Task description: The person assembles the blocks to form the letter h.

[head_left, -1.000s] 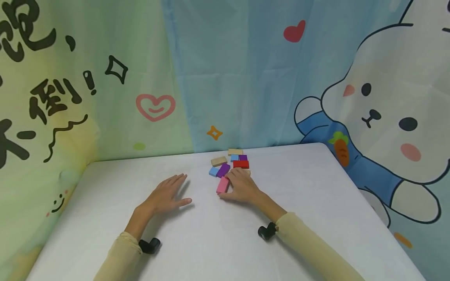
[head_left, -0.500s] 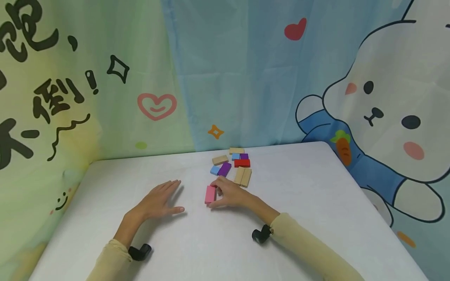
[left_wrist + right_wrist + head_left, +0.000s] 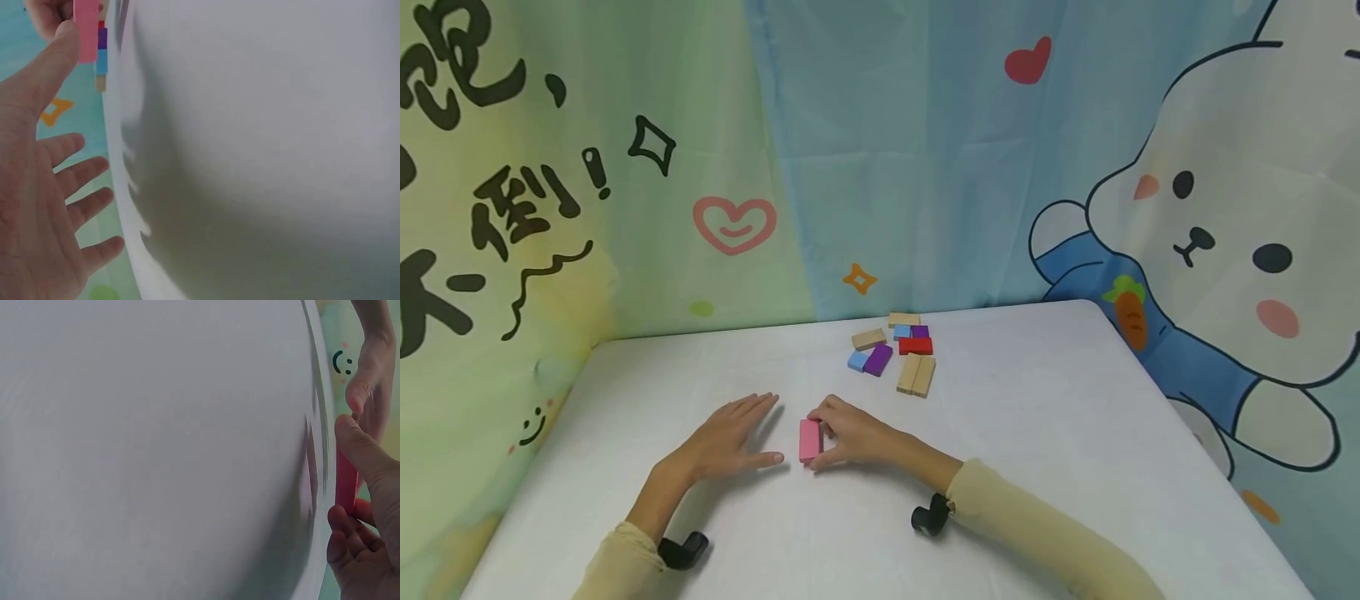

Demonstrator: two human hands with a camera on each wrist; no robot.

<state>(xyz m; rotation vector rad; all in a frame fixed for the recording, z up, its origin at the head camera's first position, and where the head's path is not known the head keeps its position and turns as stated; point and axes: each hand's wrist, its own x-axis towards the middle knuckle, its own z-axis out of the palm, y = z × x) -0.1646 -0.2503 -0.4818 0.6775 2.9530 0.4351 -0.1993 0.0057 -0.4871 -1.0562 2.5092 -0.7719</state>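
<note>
A pink block (image 3: 809, 440) is pinched at its two ends between the thumb and fingers of my right hand (image 3: 859, 435), over the middle of the white table. In the right wrist view the same pink block (image 3: 345, 478) shows edge-on, thumb at one end and fingertips at the other. My left hand (image 3: 722, 440) is just left of the block, fingers straight and spread, thumb pointing toward it, holding nothing. From the left wrist, the palm of that left hand (image 3: 37, 194) shows with its thumb overlapping the pink block (image 3: 87, 31); whether they touch I cannot tell.
Farther back on the white table (image 3: 1022, 433) lie two wooden blocks (image 3: 916, 375) side by side, a red block (image 3: 915, 345), a purple block (image 3: 878, 360), a light blue block (image 3: 857, 361) and several others. A printed curtain (image 3: 880, 167) hangs behind the table's far edge.
My right hand has carried the pink block left and nearer from the group of blocks, uncovering the two wooden ones. The left hand has drifted slightly left and nearer, still spread.
</note>
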